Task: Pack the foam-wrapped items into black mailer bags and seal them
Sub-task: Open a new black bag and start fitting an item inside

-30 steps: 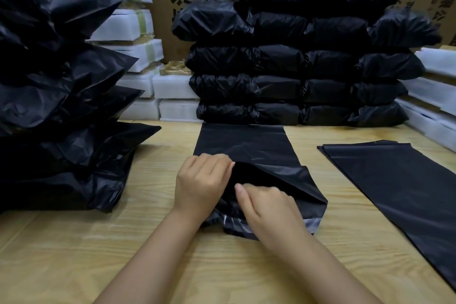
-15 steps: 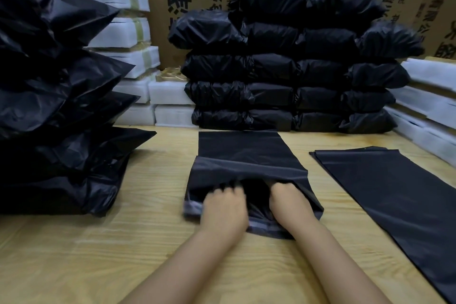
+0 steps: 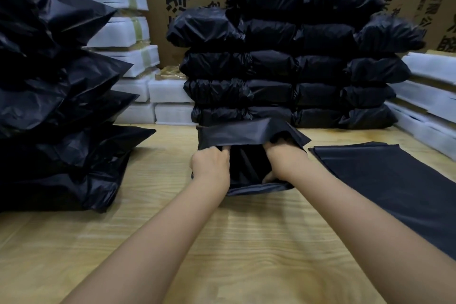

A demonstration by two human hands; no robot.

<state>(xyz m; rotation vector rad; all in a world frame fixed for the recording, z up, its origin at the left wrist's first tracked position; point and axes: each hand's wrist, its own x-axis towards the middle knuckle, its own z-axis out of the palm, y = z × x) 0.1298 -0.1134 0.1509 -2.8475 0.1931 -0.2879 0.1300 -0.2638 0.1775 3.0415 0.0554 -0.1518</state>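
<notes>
At the left edge of the frame a pile of filled black bags (image 3: 56, 96) is cut off, so I can't see how far it runs. Behind it, upper left, foam-wrapped items (image 3: 118, 32) are stacked, the lower ones partly hidden by that pile. In the centre my two hands are spread apart at the mouth of the mailer bag (image 3: 246, 132), which lies on the wooden table (image 3: 246, 242) just in front of a stack of packed bags (image 3: 296, 61). The left hand (image 3: 209, 163) grips the left side of the opening, its fingers curled over the lip and the tips lost in the dark interior. The bag's upper layer is lifted above both hands; its far end is hidden behind that raised film. The right hand (image 3: 283, 158) is at the right side of the mouth with its fingers under the film; I cannot tell whether it grips, though a thumb seems to touch the lower lip. To the right, flat empty bags (image 3: 382, 180) run off the frame's edge, with more white foam packs (image 3: 429, 96) cut off behind them.
</notes>
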